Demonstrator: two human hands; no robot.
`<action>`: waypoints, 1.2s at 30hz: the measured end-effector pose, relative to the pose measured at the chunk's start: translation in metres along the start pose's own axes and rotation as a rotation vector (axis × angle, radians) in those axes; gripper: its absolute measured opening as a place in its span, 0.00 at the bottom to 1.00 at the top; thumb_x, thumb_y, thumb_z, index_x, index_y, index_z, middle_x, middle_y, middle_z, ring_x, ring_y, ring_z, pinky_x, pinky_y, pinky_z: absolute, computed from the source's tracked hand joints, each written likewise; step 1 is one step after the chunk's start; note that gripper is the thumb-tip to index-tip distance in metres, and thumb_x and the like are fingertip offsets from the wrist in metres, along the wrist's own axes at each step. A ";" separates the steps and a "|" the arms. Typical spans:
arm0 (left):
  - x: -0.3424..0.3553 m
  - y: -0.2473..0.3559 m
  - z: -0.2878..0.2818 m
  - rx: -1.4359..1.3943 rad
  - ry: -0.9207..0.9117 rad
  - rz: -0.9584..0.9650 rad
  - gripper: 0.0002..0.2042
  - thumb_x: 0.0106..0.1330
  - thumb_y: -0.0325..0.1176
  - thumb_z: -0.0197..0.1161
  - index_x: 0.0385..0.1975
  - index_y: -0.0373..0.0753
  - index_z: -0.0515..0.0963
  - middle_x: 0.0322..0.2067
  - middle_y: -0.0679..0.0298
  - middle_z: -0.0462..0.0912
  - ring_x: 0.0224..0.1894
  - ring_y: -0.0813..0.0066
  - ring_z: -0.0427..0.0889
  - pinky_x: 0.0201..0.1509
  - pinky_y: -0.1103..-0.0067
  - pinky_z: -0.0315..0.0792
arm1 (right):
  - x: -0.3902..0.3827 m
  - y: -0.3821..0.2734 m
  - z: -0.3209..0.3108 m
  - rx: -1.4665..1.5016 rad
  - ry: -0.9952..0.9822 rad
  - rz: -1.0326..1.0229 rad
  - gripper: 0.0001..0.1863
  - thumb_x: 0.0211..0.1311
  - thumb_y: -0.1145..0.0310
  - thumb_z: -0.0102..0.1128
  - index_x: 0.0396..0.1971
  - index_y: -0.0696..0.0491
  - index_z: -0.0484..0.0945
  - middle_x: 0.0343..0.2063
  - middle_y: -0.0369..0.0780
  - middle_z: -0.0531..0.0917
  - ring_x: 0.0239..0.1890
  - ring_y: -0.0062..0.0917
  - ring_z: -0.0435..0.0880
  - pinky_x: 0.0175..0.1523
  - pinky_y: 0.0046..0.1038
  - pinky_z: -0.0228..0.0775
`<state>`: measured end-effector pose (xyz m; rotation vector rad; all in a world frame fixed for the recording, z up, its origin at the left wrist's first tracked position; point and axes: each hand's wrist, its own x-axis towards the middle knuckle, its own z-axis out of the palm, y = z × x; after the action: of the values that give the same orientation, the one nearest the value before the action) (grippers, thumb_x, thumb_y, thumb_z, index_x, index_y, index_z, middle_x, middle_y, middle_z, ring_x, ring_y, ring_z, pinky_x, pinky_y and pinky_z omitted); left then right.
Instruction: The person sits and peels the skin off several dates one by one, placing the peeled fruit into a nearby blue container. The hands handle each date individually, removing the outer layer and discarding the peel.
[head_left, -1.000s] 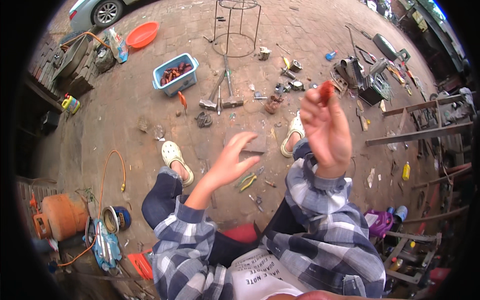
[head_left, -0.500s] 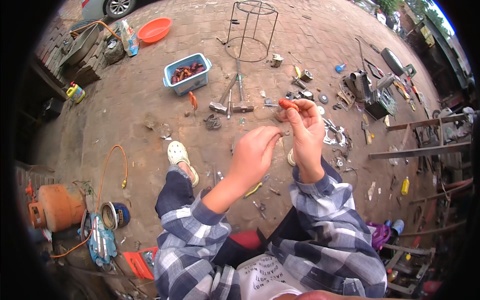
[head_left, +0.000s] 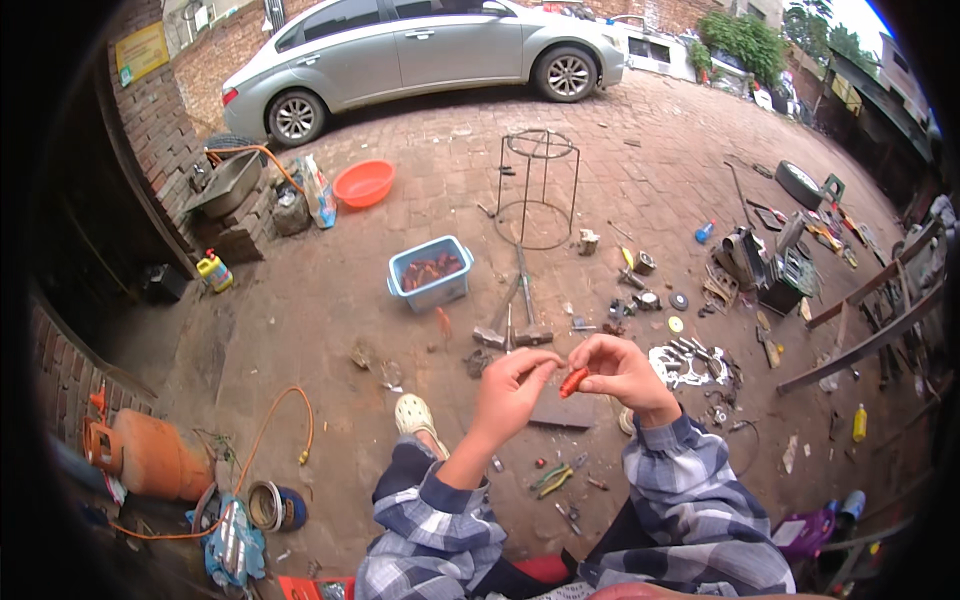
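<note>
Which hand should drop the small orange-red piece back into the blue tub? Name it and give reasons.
Right, probably. The right hand already pinches the small orange-red piece, while the left hand only meets it at the fingers. The blue tub lies ahead, slightly left.

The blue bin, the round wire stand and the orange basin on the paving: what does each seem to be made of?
Blue bin: likely plastic, with an even matt colour and a moulded rim. Round wire stand: thin dark metal rod, apparently bare steel, dull and unpainted. Orange basin: probably plastic, with a uniform bright colour and smooth thin wall. The small orange-red piece between the left hand and right hand is too small to judge.
</note>
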<state>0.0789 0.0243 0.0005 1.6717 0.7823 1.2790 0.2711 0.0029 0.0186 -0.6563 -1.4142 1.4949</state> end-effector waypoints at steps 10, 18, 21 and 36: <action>-0.001 -0.008 0.006 0.190 -0.105 0.081 0.05 0.60 0.28 0.59 0.30 0.34 0.79 0.25 0.58 0.77 0.26 0.67 0.76 0.31 0.77 0.68 | -0.002 -0.003 -0.006 -0.699 0.134 -0.135 0.08 0.51 0.78 0.65 0.32 0.58 0.77 0.31 0.38 0.80 0.34 0.21 0.82 0.40 0.22 0.74; -0.003 -0.010 0.011 -0.031 -0.328 -0.109 0.06 0.63 0.29 0.56 0.31 0.34 0.78 0.24 0.64 0.76 0.25 0.78 0.73 0.31 0.81 0.67 | 0.002 0.014 -0.007 -0.290 0.361 -0.177 0.11 0.50 0.78 0.66 0.33 0.59 0.74 0.30 0.36 0.80 0.33 0.19 0.81 0.40 0.21 0.74; -0.003 -0.016 0.004 0.103 -0.286 -0.012 0.06 0.64 0.29 0.55 0.31 0.33 0.77 0.24 0.65 0.75 0.25 0.79 0.72 0.31 0.81 0.67 | -0.003 -0.006 -0.009 -0.669 0.150 -0.038 0.10 0.50 0.79 0.65 0.32 0.59 0.75 0.29 0.35 0.79 0.32 0.18 0.81 0.40 0.20 0.73; -0.004 -0.016 -0.002 -0.150 -0.441 -0.113 0.08 0.67 0.31 0.53 0.31 0.33 0.75 0.23 0.68 0.74 0.26 0.83 0.71 0.31 0.84 0.66 | -0.008 -0.006 -0.011 0.092 -0.080 0.089 0.13 0.42 0.81 0.69 0.29 0.58 0.74 0.32 0.38 0.77 0.37 0.22 0.78 0.42 0.22 0.71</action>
<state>0.0764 0.0283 -0.0153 1.6777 0.4926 0.8250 0.2860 0.0004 0.0207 -0.6147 -1.3824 1.6622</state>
